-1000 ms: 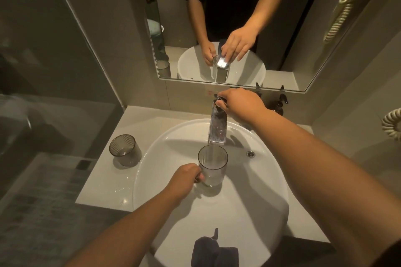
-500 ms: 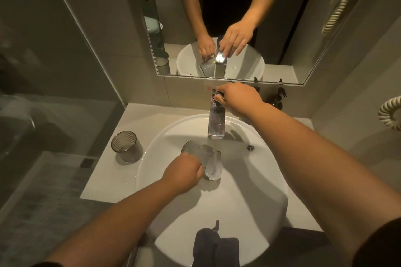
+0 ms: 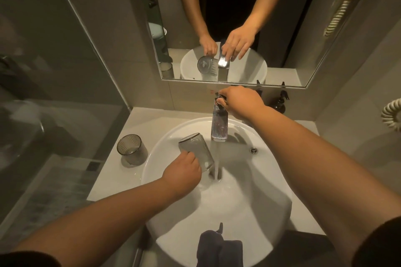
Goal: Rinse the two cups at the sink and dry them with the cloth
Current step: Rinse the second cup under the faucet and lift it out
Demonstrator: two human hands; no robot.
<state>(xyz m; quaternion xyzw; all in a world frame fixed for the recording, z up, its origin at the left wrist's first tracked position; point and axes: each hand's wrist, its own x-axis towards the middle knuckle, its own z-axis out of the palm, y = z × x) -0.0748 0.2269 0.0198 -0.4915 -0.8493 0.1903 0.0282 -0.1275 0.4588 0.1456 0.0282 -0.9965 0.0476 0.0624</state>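
Your left hand [image 3: 184, 171] grips a clear glass cup [image 3: 196, 150], tipped mouth-down over the white round basin [image 3: 271, 191], just left of the water stream [image 3: 216, 162] running from the chrome faucet [image 3: 219, 124]. Your right hand [image 3: 240, 101] curls its fingers over the faucet lever at 12 o'clock. The second ribbed cup [image 3: 132, 148] stands upright on the pale counter [image 3: 121, 175] at 9 o'clock. A dark cloth [image 3: 219, 249] drapes over the basin rim at 6 o'clock. Above hangs a wall mirror [image 3: 282, 28]; a dark dispenser bottle [image 3: 280, 103] stands at 1 o'clock, and a glass partition [image 3: 54, 71] is at left.
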